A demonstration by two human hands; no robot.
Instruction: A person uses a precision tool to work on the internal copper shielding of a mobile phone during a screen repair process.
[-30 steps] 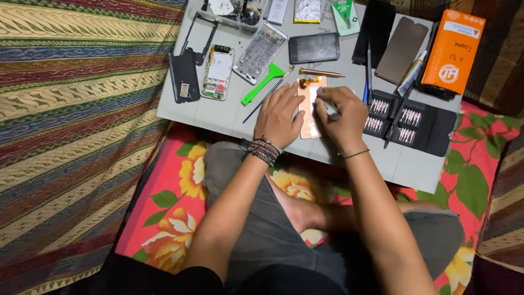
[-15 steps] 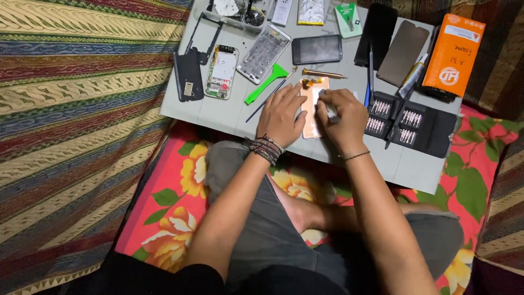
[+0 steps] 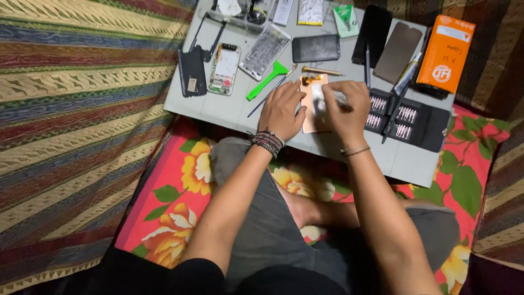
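Observation:
A copper-coloured phone panel lies flat on the low grey table in front of me. My left hand, with beaded bands on the wrist, presses its fingers on the panel's left edge and holds it in place. My right hand is closed on a small white wad and presses it against the middle of the panel. The lower right part of the panel is hidden under my right hand.
A green pry tool, thin metal picks, an opened phone and a black back cover lie to the left. A dark phone, an orange box and a black bit case sit behind and to the right.
Both hands stay on the panel. My right hand with the white wad has shifted slightly across it, and the view has drifted a little.

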